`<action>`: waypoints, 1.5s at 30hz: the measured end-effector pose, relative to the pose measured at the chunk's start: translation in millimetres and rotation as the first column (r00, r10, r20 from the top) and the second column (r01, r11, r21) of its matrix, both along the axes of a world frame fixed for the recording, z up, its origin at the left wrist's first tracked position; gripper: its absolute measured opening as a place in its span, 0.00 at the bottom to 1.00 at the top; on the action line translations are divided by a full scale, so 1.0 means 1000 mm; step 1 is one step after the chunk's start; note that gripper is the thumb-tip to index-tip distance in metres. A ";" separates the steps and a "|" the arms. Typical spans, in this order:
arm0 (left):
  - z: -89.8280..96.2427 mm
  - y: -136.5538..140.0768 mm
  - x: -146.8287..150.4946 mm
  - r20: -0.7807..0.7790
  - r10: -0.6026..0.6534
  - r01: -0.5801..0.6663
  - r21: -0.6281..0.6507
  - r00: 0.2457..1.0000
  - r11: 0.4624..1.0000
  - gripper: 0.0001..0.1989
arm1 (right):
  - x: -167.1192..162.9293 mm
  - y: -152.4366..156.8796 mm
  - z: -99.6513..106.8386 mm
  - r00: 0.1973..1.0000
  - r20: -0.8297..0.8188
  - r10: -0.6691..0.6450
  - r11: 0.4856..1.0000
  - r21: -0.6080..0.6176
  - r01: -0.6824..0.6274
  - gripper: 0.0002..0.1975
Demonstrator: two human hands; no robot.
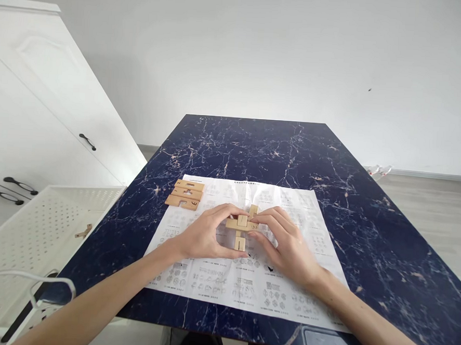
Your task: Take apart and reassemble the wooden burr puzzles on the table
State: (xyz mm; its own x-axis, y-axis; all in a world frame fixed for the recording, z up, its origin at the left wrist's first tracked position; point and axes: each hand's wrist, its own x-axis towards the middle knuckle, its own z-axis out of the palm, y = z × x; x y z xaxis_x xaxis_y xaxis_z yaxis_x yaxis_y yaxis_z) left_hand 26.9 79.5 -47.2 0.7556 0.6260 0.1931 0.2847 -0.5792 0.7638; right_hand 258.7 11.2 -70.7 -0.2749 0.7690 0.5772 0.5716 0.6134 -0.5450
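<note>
Between my hands sits a small group of interlocking wooden puzzle pieces (233, 224), partly crossed over one another, on a printed instruction sheet (216, 283). My left hand (207, 232) curves round the left side, its thumb near the lower block and its index finger at the upper one. With thumb and fingers, my right hand (284, 241) grips the right end of the crosswise piece, which bears a dark mark. Another wooden bar (253, 210) points away behind the right fingers. How the pieces join is partly hidden by my fingers.
Flat wooden pieces with cut-out slots (185, 194) lie side by side at the sheet's upper left corner. The sheet rests on a dark blue marbled table (247, 147). A white perforated basket (56, 208) stands left of the table, with white cabinets (56, 89) behind it.
</note>
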 end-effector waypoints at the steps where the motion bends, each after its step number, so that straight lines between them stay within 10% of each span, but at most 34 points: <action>1: 0.000 0.000 0.000 0.000 -0.001 0.001 0.011 1.000 1.000 0.35 | 0.000 0.000 0.000 1.000 -0.003 0.002 1.000 -0.008 -0.002 0.05; 10: -0.009 0.008 -0.004 -0.028 0.037 -0.030 0.220 0.999 0.975 0.30 | -0.002 -0.006 0.002 0.993 -0.117 0.028 0.973 -0.223 -0.053 0.10; 18: -0.010 0.010 -0.003 -0.081 0.150 -0.129 0.218 0.985 0.967 0.33 | 0.009 0.007 0.007 0.889 -0.319 -0.328 0.906 -0.372 0.201 0.18; 25: -0.012 0.010 -0.003 -0.178 0.136 -0.107 0.162 0.975 0.981 0.35 | 0.014 0.012 0.005 0.893 -0.119 -0.433 0.817 -0.470 0.334 0.21; 45: -0.015 0.011 -0.004 -0.207 0.107 -0.079 0.139 0.973 0.987 0.43 | 0.011 0.016 -0.021 0.971 0.109 -0.211 0.937 -0.261 0.233 0.19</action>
